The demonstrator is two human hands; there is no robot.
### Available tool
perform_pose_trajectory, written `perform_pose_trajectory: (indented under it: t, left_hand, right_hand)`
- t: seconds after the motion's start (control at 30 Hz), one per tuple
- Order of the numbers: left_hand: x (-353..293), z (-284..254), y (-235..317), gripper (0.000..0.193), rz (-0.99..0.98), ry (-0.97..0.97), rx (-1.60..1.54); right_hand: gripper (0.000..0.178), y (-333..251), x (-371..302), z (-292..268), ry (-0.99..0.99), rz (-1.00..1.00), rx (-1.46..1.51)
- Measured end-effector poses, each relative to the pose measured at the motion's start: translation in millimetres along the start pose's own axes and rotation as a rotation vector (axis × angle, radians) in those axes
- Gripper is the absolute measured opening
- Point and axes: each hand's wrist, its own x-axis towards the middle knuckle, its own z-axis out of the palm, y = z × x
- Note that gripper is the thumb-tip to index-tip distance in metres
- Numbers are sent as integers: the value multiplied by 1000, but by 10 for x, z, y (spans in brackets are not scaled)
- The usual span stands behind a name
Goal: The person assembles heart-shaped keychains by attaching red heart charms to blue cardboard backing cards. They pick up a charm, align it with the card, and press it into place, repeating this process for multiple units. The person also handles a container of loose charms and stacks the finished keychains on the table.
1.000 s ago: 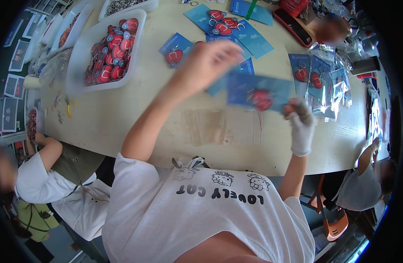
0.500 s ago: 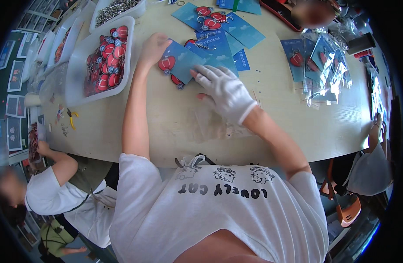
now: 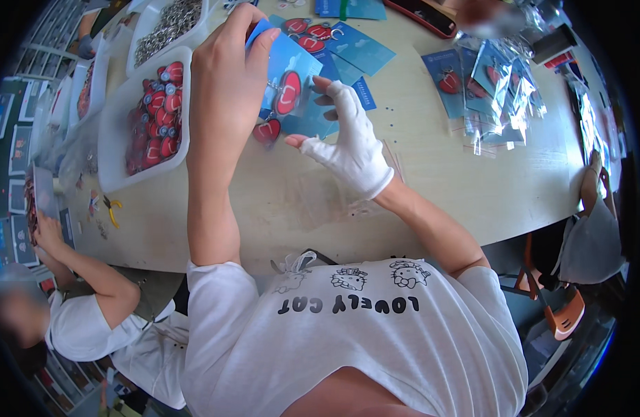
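My bare left hand [image 3: 226, 83] pinches the top left edge of a blue card [image 3: 295, 61], holding it tilted above the table. In front of the card hangs a red oval keychain [image 3: 289, 92]; whether it is attached to the card cannot be told. Another red keychain [image 3: 267, 131] lies just below. My right hand [image 3: 351, 142], in a white glove with bare fingertips, is beside the card's right edge, thumb and fingers apart and nothing visible between them. Behind them, more blue cards [image 3: 361, 52] and several red keychains [image 3: 309, 43] lie on the table.
A white bin [image 3: 183, 132] of red keychains stands left, with a bin of metal rings [image 3: 170, 31] behind. Yellow pliers [image 3: 112, 210] lie near the left edge. Bagged cards [image 3: 497, 83] are piled right, a red-edged phone [image 3: 422, 15] at the back. Co-workers [image 3: 90, 299] sit on both sides.
My left hand has lifted the blue card off the pile toward me, with the keychain now hanging before it. My right hand has come off the card and spread its fingers.
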Motion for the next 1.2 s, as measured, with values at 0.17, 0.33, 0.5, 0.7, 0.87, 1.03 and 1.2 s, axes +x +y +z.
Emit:
perform_pose_trajectory:
  t: [0.17,0.33,0.5,0.7,0.87,1.03,1.2]
  left_hand:
    - [52,120,40,16,89,22,-63]
    - [72,158,90,15,15,-18,-133]
    - [97,128,-66,18,36,10,-175]
    - [81,25,-33,17,-79,-41,-530]
    - [22,161,-48,18,-52,-122,-665]
    - [-186,378,42,32,-105,-121,-788]
    - [-996,765,14,52,198,-428,151]
  right_hand:
    - [74,166,108,-24,284,-264,-217]
    - [64,28,124,-240,199,-372,-410]
    - [46,-18,34,-347,85,-418,-316]
    - [18,77,89,-442,44,399,490]
    - [14,88,47,-458,187,472,615]
    - [39,308,-227,-738,377,463,684]
    - [33,614,-463,-1178,548,481,678]
